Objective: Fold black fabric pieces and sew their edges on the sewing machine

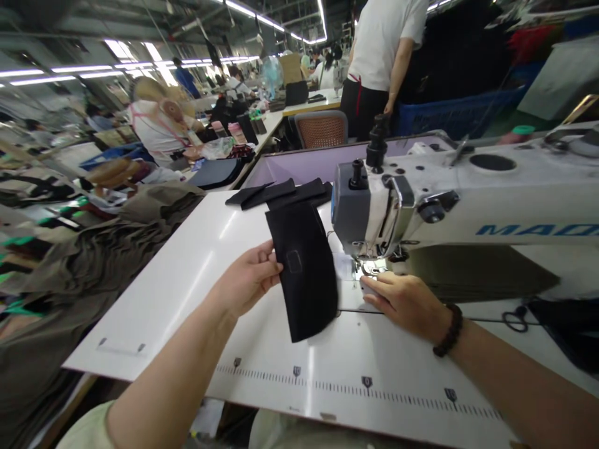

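My left hand (250, 277) pinches the left edge of a black fabric piece (309, 293) between thumb and fingers. The piece has one curved side and a small stitched rectangle on its face. It is held to the left of the sewing machine (358, 206). My right hand (407, 302), with a dark bead bracelet on the wrist, rests on the machine bed by the lit presser foot (374, 268). Its fingers are stretched out, and I see nothing in them. Several more black fabric pieces (281, 192) lie overlapped behind the held one.
A ruler scale (332, 385) runs along the front of the white table (187, 299). Dark olive fabric (477, 271) lies under the machine arm. Scissors (516, 318) are at the right. Piled olive cloth (93, 268) borders the left. A person in white (386, 50) stands behind the machine.
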